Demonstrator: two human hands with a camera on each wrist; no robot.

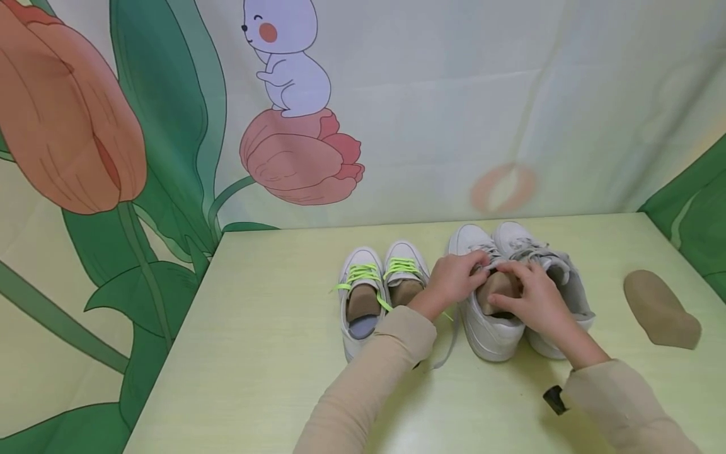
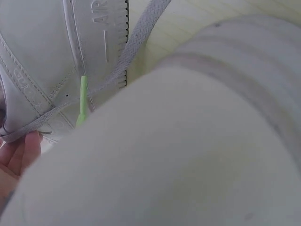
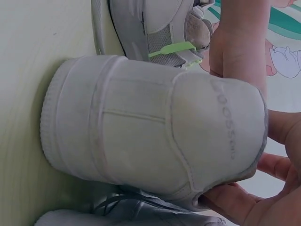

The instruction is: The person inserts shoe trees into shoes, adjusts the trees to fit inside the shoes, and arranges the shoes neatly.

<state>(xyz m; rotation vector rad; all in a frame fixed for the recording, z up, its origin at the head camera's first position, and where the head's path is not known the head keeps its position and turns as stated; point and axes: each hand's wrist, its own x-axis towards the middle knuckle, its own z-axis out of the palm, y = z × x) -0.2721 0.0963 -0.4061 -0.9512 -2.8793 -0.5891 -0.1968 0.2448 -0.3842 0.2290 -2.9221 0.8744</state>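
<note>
My left hand (image 1: 452, 277) pinches the tongue edge of a large white lace-up shoe (image 1: 495, 340); its fingertips are beside a grey lace (image 2: 35, 125) in the left wrist view. A tan foot-shaped insert (image 1: 486, 295) lies inside that shoe's opening, part of it hidden. The thumb and fingers of my right hand (image 1: 535, 297) hold the insert at the opening. Beside it stands the matching shoe (image 1: 577, 293), partly behind my right hand, with its opening showing. From behind, the right wrist view shows the worked shoe's heel (image 3: 136, 122) with the right fingers at its collar.
Two smaller white shoes (image 1: 353, 347) with neon green laces (image 1: 363, 272) stand to the left, with tan pieces inside. Another tan insert (image 1: 660, 309) lies at the right. The pale yellow table (image 1: 272, 328) meets a printed cloth backdrop (image 1: 425, 145).
</note>
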